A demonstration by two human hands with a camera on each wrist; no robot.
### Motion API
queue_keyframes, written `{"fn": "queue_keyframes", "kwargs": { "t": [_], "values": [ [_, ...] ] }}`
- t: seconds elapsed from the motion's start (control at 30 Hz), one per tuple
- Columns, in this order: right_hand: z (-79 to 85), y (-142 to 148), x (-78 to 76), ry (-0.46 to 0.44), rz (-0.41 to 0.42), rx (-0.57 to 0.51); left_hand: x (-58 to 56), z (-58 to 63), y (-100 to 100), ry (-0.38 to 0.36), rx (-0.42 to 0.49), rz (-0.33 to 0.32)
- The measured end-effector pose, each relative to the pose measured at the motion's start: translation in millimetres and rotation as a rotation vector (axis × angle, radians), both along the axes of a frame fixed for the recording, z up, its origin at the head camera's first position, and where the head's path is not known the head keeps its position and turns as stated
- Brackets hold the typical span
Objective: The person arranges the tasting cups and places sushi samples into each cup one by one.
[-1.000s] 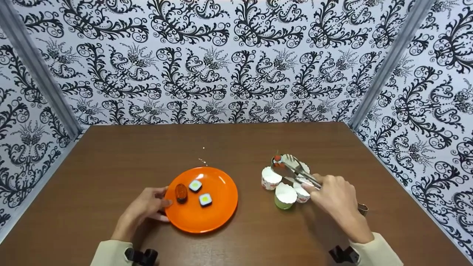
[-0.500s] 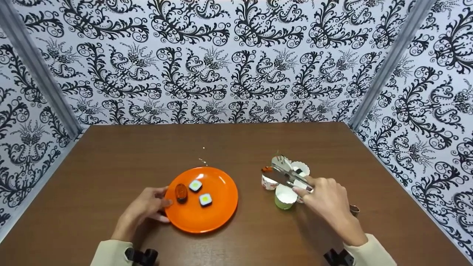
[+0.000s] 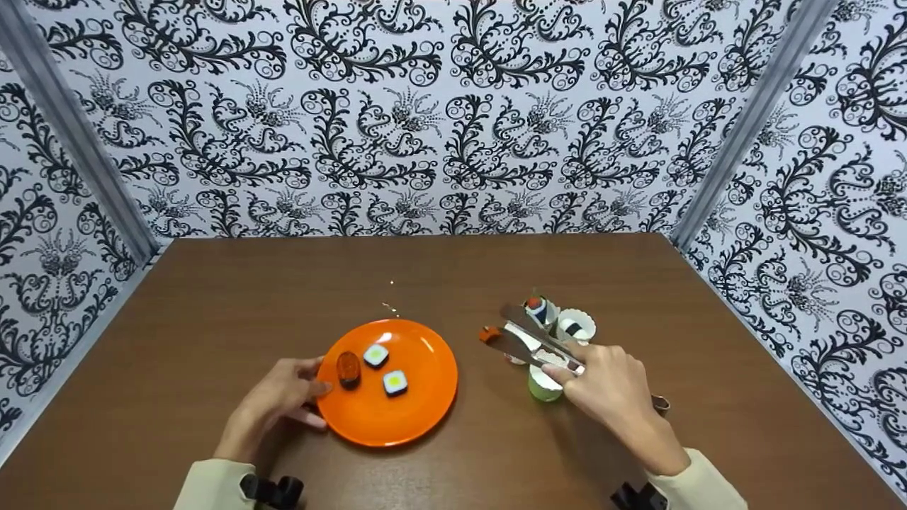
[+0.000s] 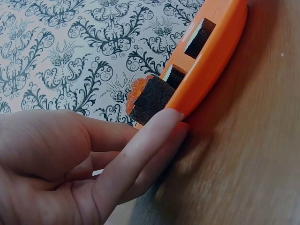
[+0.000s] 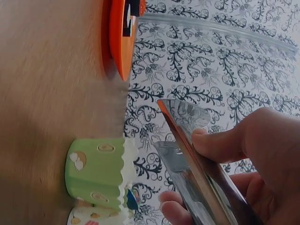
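My left hand (image 3: 280,389) pinches the left rim of an orange plate (image 3: 425,418). On the plate sit a roe-topped sushi (image 3: 348,368) and two square sushi rolls (image 3: 395,383) with yellow-green centres. My right hand (image 3: 602,382) grips metal serving tongs (image 5: 199,171), held above the paper cups with the tips toward the plate. The tongs' arms stand apart, and nothing shows between them in the right wrist view. One tip looks orange, perhaps a reflection. Beneath the tongs is a green paper cup (image 3: 545,388), and other cups are partly hidden by them.
Behind the tongs, a white paper cup (image 3: 589,320) contains a white piece with a black band (image 3: 575,330). Another cup there has a red-topped piece (image 3: 535,304) in it. Small pale specks (image 3: 391,309) lie on the brown table (image 3: 283,290) behind the plate. Patterned walls enclose the table.
My right hand has moved left and a little nearer with the tongs, whose arms now stand wider apart. The red-topped piece is still in its cup. My left hand and the plate stay put.
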State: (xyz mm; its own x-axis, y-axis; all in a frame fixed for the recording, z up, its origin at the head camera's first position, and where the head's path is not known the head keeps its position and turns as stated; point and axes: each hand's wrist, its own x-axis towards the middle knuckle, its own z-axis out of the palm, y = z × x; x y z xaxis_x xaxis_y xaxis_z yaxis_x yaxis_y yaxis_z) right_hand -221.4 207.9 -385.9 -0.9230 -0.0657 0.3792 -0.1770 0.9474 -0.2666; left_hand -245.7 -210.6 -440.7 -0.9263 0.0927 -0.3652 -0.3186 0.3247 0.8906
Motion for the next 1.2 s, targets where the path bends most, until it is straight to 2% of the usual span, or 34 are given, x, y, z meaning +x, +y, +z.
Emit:
{"fn": "queue_keyframes", "kwargs": {
  "t": [0.2,0.67,1.03,1.2],
  "values": [
    [-1.1,-10,3.5,0.011,0.029,0.02,0.8,1.0,0,-0.008,-0.003,0.012],
    [-14.6,-36,11.7,0.107,0.128,0.04,-0.1,2.1,0,-0.03,-0.019,0.02],
    [-19.4,-51,15.1,0.169,0.2,0.099,1.3,0.9,0,0.003,-0.022,0.017],
    [-22.6,-58,13.4,0.202,0.248,0.076,1.3,1.2,0,0.005,-0.035,0.017]
  ]
}}
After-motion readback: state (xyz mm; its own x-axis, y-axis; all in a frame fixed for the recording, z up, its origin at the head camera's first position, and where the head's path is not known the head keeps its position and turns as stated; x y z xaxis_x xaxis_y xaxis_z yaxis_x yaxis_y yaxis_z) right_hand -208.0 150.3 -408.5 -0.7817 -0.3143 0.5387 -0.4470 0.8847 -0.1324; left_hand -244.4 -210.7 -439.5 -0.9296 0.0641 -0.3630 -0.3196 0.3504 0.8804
